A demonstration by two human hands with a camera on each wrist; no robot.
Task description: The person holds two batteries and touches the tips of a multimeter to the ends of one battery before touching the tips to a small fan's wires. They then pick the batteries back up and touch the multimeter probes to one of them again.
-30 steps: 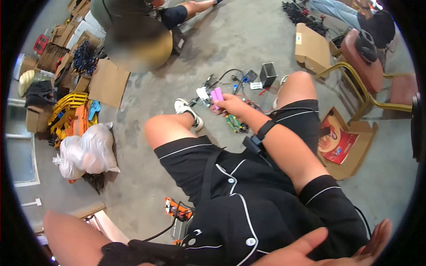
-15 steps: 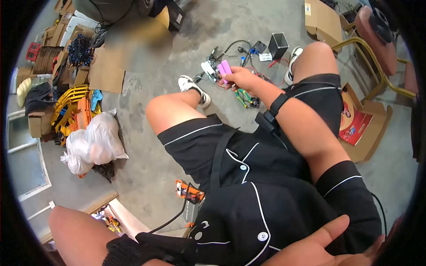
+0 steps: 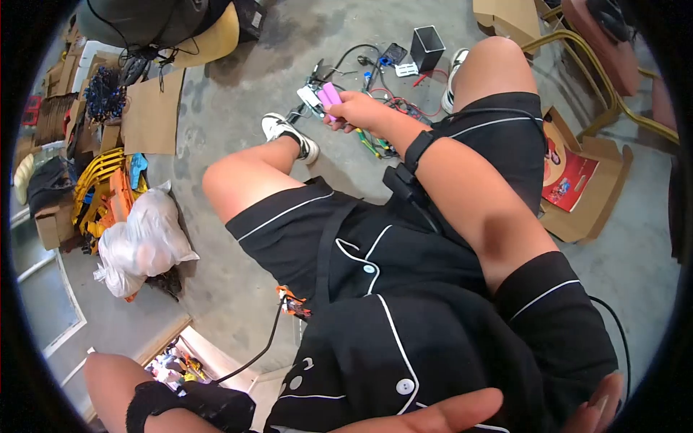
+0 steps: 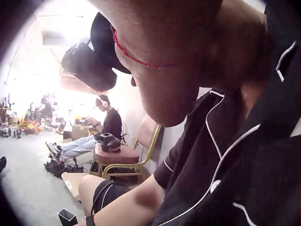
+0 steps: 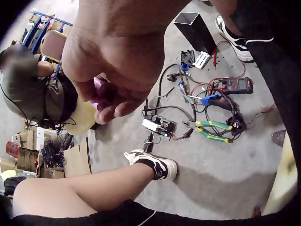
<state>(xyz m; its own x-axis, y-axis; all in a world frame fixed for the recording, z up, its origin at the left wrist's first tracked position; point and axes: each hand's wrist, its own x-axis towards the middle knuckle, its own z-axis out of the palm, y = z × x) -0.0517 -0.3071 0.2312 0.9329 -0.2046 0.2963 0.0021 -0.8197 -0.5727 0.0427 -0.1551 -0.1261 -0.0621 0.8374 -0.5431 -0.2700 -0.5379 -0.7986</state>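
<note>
My right hand [image 3: 354,110] pinches a pair of pink cylinders that look like battery cells [image 3: 331,97], held above the floor between my knees. In the right wrist view the curled fingers mostly hide them. Below that hand lie a white-cased circuit board [image 5: 157,125], green-and-yellow pliers [image 5: 211,131] and a tangle of leads. My left hand [image 3: 440,416] is close under the head camera at the bottom edge, thumb and fingers stretched out, with part of it cut off.
A multimeter [image 5: 237,85] and a black rectangular tube [image 3: 426,48] are on the concrete floor. An opened carton [image 3: 588,189] and a gold-framed chair [image 3: 610,101] are at right. White plastic bags [image 3: 148,231] stand at left. Another person [image 4: 110,125] sits farther off.
The head view has shifted, bringing the scene to different places in the frame. My right hand keeps hold of the pink cells. My left hand stays spread out near the camera.
</note>
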